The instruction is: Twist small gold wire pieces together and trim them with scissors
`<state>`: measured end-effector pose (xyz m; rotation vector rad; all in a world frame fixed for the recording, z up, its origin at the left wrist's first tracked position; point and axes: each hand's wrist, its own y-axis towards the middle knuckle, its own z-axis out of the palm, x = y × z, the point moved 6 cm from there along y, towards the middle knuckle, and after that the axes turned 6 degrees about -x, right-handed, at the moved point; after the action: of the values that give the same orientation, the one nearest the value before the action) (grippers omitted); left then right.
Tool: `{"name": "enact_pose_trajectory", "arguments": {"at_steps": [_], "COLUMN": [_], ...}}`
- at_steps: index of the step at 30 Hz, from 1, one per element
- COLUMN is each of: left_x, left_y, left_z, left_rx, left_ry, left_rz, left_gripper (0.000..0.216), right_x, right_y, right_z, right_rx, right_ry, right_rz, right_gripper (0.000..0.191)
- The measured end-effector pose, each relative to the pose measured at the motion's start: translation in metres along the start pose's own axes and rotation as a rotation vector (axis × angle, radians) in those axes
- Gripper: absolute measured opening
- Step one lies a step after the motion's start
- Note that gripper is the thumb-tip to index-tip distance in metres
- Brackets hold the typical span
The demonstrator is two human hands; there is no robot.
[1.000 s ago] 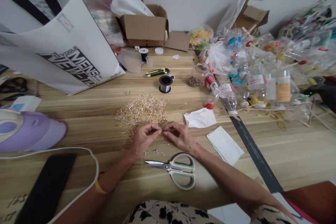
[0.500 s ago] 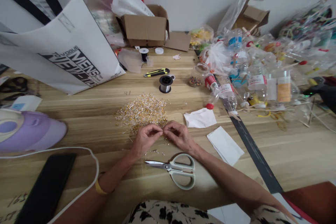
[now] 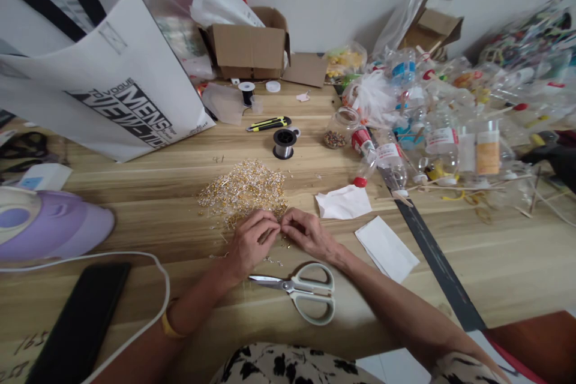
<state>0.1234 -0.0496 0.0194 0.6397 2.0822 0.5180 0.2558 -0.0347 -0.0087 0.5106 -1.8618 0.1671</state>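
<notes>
My left hand (image 3: pixel 252 241) and my right hand (image 3: pixel 305 231) meet fingertip to fingertip just in front of a heap of small gold and clear beads (image 3: pixel 243 191) on the wooden table (image 3: pixel 148 204). Both hands are pinched shut on something too small to make out. A few loose beads (image 3: pixel 272 261) lie under the left hand. White-handled scissors (image 3: pixel 302 291) lie closed right in front of both hands.
A spool of clear thread (image 3: pixel 284 143), a yellow-black utility knife (image 3: pixel 268 124) and a bead jar (image 3: pixel 341 128) sit behind the heap. White tissues (image 3: pixel 342 201) lie right. Plastic bottles (image 3: pixel 450 132) crowd the far right. A purple device (image 3: pixel 49 222), a black phone (image 3: pixel 78 324) and a white cable (image 3: pixel 148 288) lie left.
My left hand has slid slightly toward me and to the right, its fingers curling tighter against the right hand's fingertips. The right hand has barely moved.
</notes>
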Motion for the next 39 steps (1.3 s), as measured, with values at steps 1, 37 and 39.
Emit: {"name": "enact_pose_trajectory", "arguments": {"at_steps": [1,37,39], "left_x": [-0.004,0.003,0.009], "left_y": [0.000,0.003,0.002], "left_z": [-0.001,0.007,0.008], "left_rx": [0.002,0.069,0.072], "left_ry": [0.045,-0.230,-0.247], "left_rz": [0.055,-0.086,-0.149], "left_gripper": [0.011,0.013,0.013], "right_x": [0.000,-0.006,-0.004], "right_y": [0.000,0.001,0.001], "right_z": [0.000,-0.003,-0.004], "right_rx": [0.019,0.041,0.031], "right_ry": [0.007,0.050,0.015], "right_rz": [0.005,0.033,-0.007], "right_gripper": [0.019,0.015,0.014]}}
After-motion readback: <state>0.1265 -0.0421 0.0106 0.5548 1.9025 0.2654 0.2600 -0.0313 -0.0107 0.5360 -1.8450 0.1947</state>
